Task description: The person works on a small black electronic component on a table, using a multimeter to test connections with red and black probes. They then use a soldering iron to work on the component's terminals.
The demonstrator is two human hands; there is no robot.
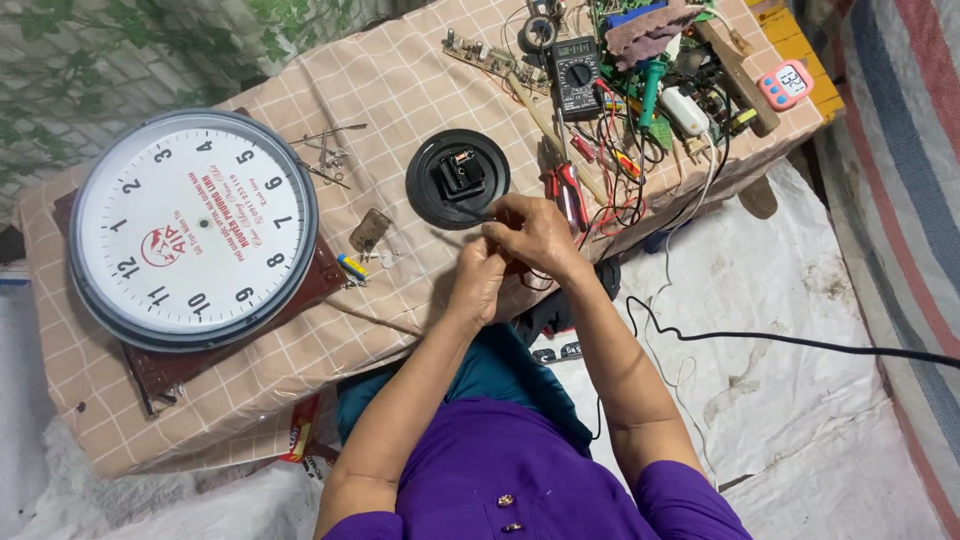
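Bench point(420, 80) under checked cloth carries everything within your reach. Big white clock dial point(193, 228) parked far left, out of working space. Black round clock back point(458, 178) lies flat just beyond your hands, movement facing up for access. Multimeter point(577, 75) and red pliers point(567, 193) wait beside it. Your left hand point(480, 280) and right hand point(535, 232) meet at bench edge, fingertips pinched on something thin, likely wire; item too small to tell.

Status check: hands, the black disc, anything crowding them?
Both hands, left and right, pinched together on something small; can't tell what. Black disc flat on table, just beyond fingertips. Red pliers and wires close right.
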